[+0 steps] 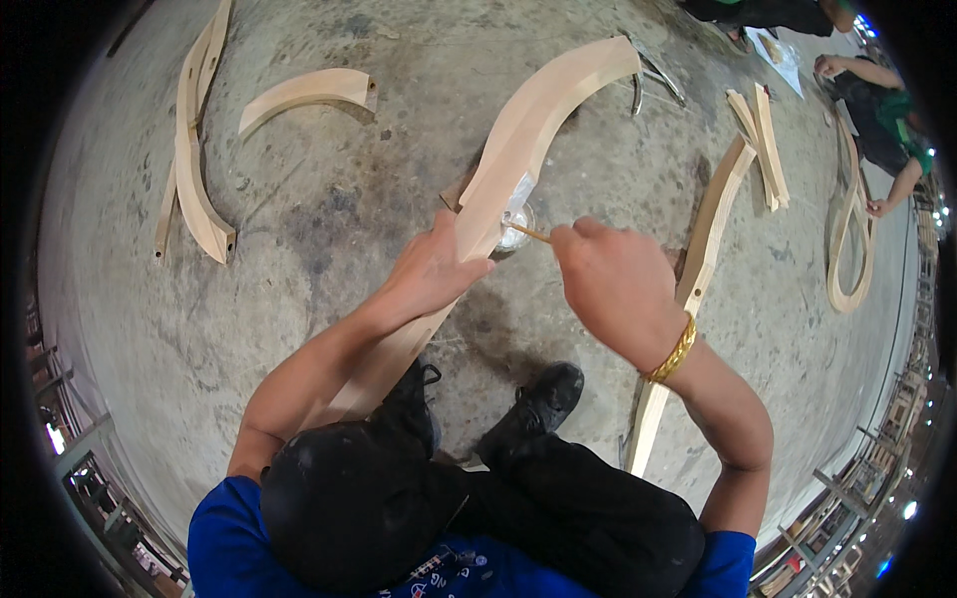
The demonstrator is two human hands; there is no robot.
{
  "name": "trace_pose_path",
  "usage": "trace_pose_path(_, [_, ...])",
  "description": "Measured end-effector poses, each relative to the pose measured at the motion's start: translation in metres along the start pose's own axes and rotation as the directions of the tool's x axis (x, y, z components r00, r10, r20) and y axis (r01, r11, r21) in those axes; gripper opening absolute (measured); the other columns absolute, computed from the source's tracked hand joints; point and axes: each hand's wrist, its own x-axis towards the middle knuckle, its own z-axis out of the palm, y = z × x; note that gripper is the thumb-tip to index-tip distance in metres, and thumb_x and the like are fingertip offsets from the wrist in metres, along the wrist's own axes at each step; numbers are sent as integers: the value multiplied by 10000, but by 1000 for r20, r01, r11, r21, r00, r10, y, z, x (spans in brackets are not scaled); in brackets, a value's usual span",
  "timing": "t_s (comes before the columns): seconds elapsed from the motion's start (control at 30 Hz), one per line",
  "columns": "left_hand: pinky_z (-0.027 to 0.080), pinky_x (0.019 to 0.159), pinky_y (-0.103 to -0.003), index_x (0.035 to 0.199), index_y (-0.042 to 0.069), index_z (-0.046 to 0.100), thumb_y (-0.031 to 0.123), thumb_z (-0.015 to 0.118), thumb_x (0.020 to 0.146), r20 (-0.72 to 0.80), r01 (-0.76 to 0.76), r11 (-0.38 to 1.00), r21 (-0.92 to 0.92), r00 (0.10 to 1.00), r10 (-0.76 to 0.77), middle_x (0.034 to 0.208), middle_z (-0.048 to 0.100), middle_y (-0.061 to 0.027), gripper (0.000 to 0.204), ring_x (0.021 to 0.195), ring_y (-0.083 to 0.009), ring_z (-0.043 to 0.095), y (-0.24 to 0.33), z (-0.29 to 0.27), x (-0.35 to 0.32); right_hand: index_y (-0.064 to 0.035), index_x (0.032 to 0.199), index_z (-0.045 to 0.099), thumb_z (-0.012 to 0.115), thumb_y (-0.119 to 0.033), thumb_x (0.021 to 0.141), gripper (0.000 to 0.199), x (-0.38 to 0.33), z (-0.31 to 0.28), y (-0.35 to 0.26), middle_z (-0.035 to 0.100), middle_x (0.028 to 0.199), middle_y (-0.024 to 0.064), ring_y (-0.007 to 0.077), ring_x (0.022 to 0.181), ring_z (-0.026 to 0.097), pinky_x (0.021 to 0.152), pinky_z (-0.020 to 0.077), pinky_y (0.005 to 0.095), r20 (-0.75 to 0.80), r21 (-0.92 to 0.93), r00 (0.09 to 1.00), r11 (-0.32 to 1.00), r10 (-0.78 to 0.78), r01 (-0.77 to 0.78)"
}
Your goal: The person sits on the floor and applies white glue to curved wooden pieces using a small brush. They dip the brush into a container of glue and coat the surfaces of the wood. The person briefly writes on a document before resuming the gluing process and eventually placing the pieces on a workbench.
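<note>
**A curved wooden piece (513,130) held steady while a thin stick (532,234) works at its side**

The curved wooden piece slants over the middle of the concrete floor (319,284), well in from the floor's left and right edges, its near end running back beside the person's left shoe (409,404). The left hand (429,271) has its grip clamped around the wood, thumb across the top. The right hand (616,289) has its grip closed on the thin stick, whose tip meets the wood's right side, just below a shiny white patch (521,189). A round dish (515,237) shows beneath; whether the patch is a smear or a film, I cannot tell.

To do this well, the left grip should probably keep the wood from rolling, with fingers clear of the white patch. Short, light strokes and a small load on the tip would likely give an even coat; working directly over the dish should catch drips.

A metal tool (665,82) lies just beside the wood's far end. Another long wooden piece (713,224) rests to the right, with strips (766,149) beyond it. Toward the floor's left edge lie joined curved parts (189,130) and a short arc (311,95); near its right edge, a co-worker (885,125) handles a looped frame (847,284).
</note>
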Motion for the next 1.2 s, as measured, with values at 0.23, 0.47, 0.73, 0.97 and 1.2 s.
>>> trace_pose_path(0.23, [510,652,-340,1211,-29,437,287,731,776,-35,-110,950,-292,994,104,888,622,-131,612,737,-223,632,-48,-6,10,-36,820,649,594,-107,820,90,-9,19,35,640,772,151,327,681,623,633,487,400,-28,454,981,877,193,-159])
trace_pose_path(0.47, [523,573,-285,1268,-3,408,211,710,815,124,36,786,-617,991,51,842,599,-77,585,615,-141,600,-72,-18,36,-45,894,679,612,-143,840,131,-2,123,63,660,822,116,293,726,629,627,492,357,-108,448,981,889,163,-98])
trace_pose_path(0.73, [542,559,-307,1265,-2,423,228,710,817,57,33,777,-628,998,4,881,584,-86,580,682,-152,606,-96,-14,68,-79,854,658,554,-135,861,118,23,138,74,627,816,106,316,769,623,663,502,424,-19,241,1000,971,2,2])
trace_pose_path(0.97, [534,525,-309,1186,-54,489,283,739,794,-35,-4,822,-570,999,-19,933,573,-117,575,670,-164,587,-89,-22,92,-91,831,653,576,-157,849,103,37,139,80,628,827,70,287,772,622,674,497,402,-55,210,998,978,17,-5])
trace_pose_path(1.2, [534,566,-306,1229,-43,409,297,744,789,56,53,776,-628,998,-23,1001,570,-136,648,764,-174,611,-96,-22,95,-89,834,651,586,-168,845,103,54,123,89,629,835,73,289,772,618,671,497,399,-37,157,989,977,-140,144])
